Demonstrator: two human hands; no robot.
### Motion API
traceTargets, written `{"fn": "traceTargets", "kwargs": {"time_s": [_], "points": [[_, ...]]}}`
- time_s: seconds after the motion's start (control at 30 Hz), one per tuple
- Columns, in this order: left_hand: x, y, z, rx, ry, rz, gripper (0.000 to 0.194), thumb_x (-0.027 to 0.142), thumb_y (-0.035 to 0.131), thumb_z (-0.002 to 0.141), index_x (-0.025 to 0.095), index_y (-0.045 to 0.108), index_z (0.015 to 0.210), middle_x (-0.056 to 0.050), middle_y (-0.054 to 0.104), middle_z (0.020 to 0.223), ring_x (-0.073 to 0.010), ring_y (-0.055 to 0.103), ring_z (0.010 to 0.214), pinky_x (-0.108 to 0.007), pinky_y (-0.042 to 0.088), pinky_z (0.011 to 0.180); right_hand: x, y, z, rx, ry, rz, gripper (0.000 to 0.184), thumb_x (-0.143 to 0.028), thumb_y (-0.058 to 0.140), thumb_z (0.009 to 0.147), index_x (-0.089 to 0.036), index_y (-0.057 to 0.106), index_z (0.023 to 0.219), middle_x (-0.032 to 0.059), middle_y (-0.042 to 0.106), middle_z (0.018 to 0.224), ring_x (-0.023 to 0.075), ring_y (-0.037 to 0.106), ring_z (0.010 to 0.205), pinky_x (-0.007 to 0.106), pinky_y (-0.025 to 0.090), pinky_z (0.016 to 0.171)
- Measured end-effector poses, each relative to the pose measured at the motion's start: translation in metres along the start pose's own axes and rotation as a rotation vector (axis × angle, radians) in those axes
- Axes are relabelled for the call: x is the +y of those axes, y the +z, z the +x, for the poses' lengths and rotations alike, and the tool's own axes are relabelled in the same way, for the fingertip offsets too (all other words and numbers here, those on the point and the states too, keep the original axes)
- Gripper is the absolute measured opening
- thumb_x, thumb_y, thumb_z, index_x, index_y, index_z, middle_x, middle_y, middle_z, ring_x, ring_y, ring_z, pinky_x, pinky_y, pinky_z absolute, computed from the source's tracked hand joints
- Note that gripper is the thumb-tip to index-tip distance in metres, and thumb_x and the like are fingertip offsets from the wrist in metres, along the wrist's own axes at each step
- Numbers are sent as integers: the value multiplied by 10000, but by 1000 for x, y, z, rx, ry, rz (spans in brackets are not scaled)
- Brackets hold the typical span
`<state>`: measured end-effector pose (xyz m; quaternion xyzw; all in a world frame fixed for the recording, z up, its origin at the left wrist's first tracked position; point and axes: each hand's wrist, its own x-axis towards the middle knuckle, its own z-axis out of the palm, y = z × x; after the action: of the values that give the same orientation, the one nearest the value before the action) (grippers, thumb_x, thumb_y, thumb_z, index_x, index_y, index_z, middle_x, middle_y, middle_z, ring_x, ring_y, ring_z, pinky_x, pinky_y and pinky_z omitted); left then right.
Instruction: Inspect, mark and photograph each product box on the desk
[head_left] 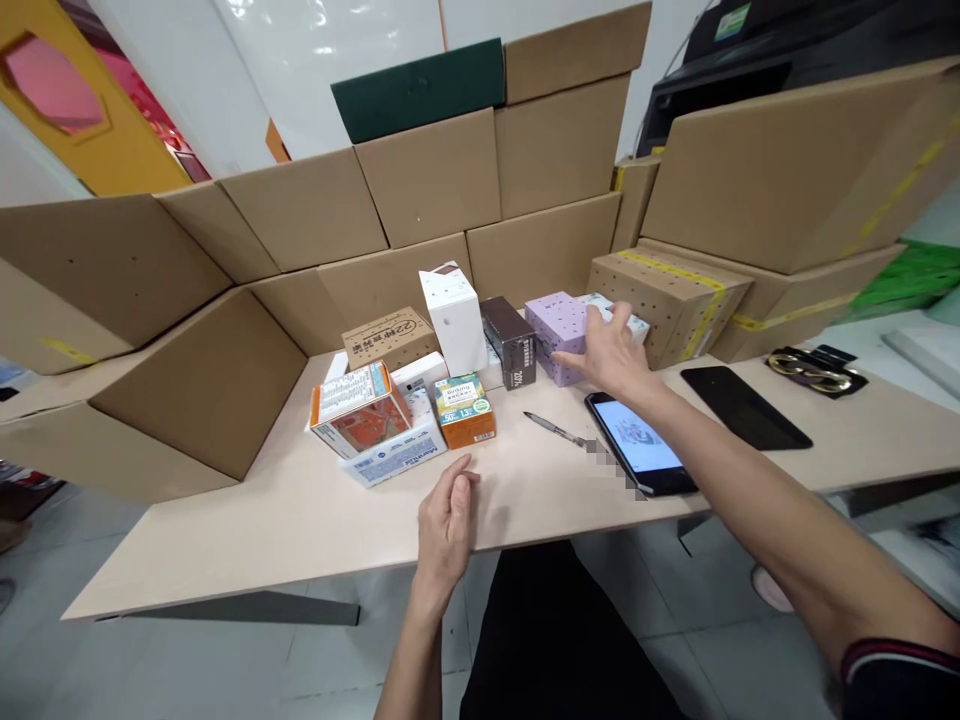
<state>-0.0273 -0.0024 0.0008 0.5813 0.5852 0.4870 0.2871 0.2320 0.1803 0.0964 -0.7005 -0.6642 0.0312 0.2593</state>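
Observation:
My right hand point(616, 352) is stretched over the back right of the table, fingers spread. Its thumb lies in front of a purple speckled box point(556, 325), and its fingers cover part of a white and light blue box point(637, 325). I cannot tell whether it touches either one. Close to the table's front edge, my left hand point(448, 515) is loosely curled with nothing visible in it. Beyond it stands an orange and teal carton point(465, 425). A dark brown box point(510, 340) stands left of the purple one, beside a tall white box point(454, 320).
Left sit an orange and white box point(360, 405), a white and blue box point(397, 450) and a brown carton point(386, 338). A pen point(553, 429), lit phone point(637, 435), black slab point(742, 405) and glasses point(814, 375) lie rightward. Open cardboard boxes point(427, 175) wall the back.

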Motion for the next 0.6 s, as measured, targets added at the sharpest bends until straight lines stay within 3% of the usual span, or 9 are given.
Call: {"fn": "traceTargets", "kwargs": {"time_s": [0.1, 0.2, 0.3, 0.47, 0.6], "points": [[3, 1, -1, -13, 5, 28, 511, 551, 404, 1024, 201, 659, 1294, -87, 753, 1062, -221, 692, 1030, -356, 497, 953, -23, -8, -3, 37, -132, 39, 799, -602, 628, 870, -151, 384, 1482, 243, 446, 1347, 406, 599, 1163, 517, 488, 946], [5, 0, -1, -22, 2, 38, 518, 549, 391, 1027, 197, 657, 1298, -89, 755, 1059, -224, 693, 1027, -354, 498, 950, -50, -4, -2, -58, -180, 63, 757, -653, 524, 911, -152, 406, 1466, 236, 519, 1260, 390, 622, 1101, 500, 482, 914], [6, 0, -1, -26, 2, 30, 527, 545, 379, 1030, 184, 662, 1290, -91, 756, 1047, -221, 694, 1014, -352, 500, 945, -68, 9, 3, -139, -173, 35, 732, -626, 551, 902, -126, 445, 1426, 269, 539, 1261, 391, 625, 1070, 496, 473, 891], [7, -1, 0, -26, 8, 30, 540, 549, 381, 1028, 162, 684, 1250, -99, 760, 1036, -227, 694, 1011, -360, 504, 943, -70, 29, 17, -155, -148, 66, 594, -500, 526, 927, -90, 508, 1357, 242, 627, 1169, 343, 632, 1041, 466, 478, 897], [8, -1, 0, -12, 10, 21, 540, 553, 383, 1026, 164, 698, 1227, -96, 764, 1012, -235, 697, 1006, -367, 511, 933, -63, 18, 17, -97, -122, 88, 576, -497, 471, 936, -87, 548, 1333, 240, 647, 1145, 346, 643, 1032, 482, 490, 899]]}}
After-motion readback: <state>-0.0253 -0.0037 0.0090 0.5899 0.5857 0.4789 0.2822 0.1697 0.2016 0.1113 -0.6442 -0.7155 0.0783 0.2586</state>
